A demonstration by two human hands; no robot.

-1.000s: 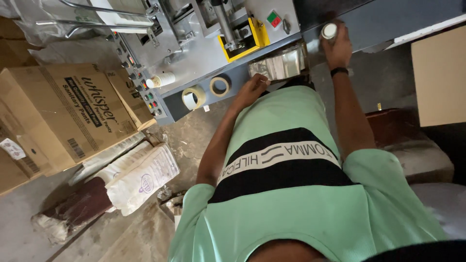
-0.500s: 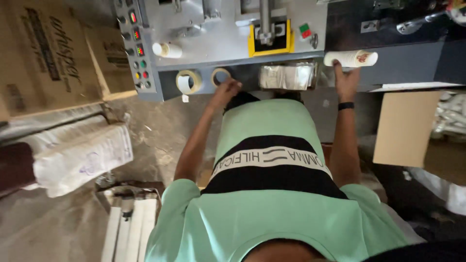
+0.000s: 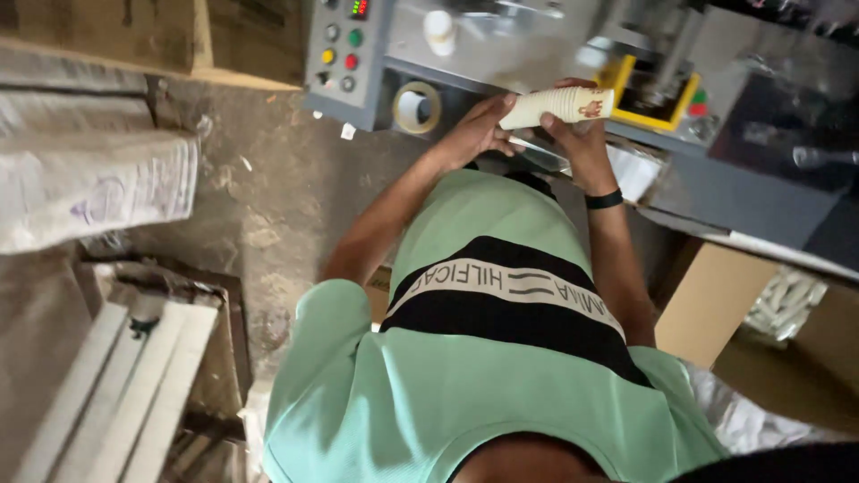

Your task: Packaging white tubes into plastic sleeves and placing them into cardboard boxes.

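Seen from above: a green shirt (image 3: 501, 358) fills the foreground. Beyond it, left hand (image 3: 479, 130) and right hand (image 3: 577, 139) are both closed around a sleeve of stacked paper cups (image 3: 559, 105), held level in front of the grey machine (image 3: 501, 45). Judged stage: stack lifted and in hand, not yet set down; tape roll (image 3: 417, 107) untouched on the bench (image 3: 761, 206).
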